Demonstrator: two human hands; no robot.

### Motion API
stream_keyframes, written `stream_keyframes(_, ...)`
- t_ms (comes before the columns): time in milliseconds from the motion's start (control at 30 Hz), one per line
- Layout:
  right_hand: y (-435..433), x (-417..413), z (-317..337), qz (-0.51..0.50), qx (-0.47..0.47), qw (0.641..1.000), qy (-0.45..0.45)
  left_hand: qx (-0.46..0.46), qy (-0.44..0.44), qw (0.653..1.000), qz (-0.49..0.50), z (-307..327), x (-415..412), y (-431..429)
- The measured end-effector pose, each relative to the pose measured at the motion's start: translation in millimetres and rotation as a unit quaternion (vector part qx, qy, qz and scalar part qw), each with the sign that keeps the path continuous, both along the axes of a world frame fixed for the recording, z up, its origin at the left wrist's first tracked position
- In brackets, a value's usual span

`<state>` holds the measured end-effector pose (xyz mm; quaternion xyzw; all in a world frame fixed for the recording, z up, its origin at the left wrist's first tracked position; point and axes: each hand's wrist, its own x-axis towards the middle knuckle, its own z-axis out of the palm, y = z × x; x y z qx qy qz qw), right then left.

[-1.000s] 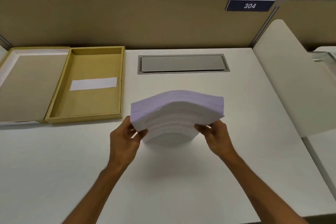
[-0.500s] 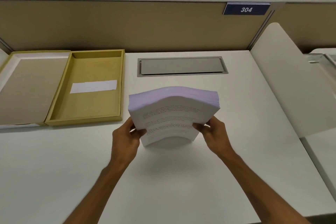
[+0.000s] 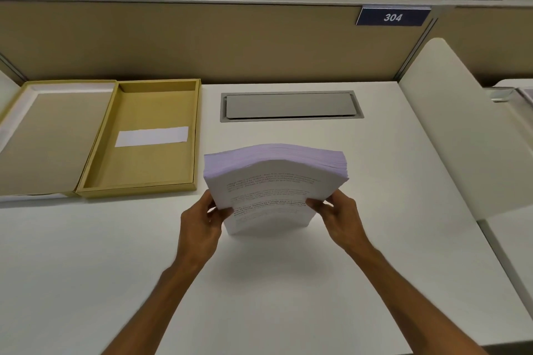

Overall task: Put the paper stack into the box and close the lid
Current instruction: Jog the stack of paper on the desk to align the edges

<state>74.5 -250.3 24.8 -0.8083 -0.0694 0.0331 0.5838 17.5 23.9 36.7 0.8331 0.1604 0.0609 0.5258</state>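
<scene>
Both hands held the paper stack (image 3: 274,184) up on its edge on the white desk (image 3: 288,297). The left hand (image 3: 202,222) pinched the left side of the stack, with its thumb on the front page. The right hand (image 3: 340,219) pinched the right side the same way. The stack was thick and it bent into a hump at the top. Its front page had lines of print, too blurry to read. Its bottom edge touched the desk between the two hands.

Up and to the left of the left hand sat the yellow box (image 3: 150,135), open and apart from the stack. A white paper strip (image 3: 151,136) lay flat inside it. The lid (image 3: 49,135) lay open just to the left of the box, joined to it along one side. Behind the stack, a grey cover plate (image 3: 290,105) was set into the desk. Far up and to the right of the right hand, a blue sign (image 3: 392,17) on the tan wall (image 3: 202,40) said 304
</scene>
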Motion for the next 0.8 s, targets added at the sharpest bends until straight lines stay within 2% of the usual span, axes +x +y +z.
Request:
stream_keyframes(100,0,-1,1,-0.004,0.000,1.000,0.010,-0.005,0.008,1.000,-0.008,8,-1,-3)
stream_keyframes(200,6,-6,11,-0.026,0.024,0.999,0.024,-0.036,-0.021,0.999,-0.026,21,-7,-11)
stream_keyframes(367,28,-17,51,-0.044,0.160,0.985,-0.046,-0.202,-0.175,0.964,-0.002,54,-1,-35)
stream_keyframes(500,46,-19,66,-0.072,0.223,0.970,-0.059,-0.293,-0.179,0.937,0.065,69,14,-52)
stream_keyframes(667,54,-12,75,-0.141,0.249,0.956,-0.069,-0.237,-0.157,0.942,0.181,70,23,-61)
stream_keyframes(800,62,-6,79,-0.201,0.228,0.951,-0.059,-0.211,-0.154,0.946,0.194,70,25,-64)
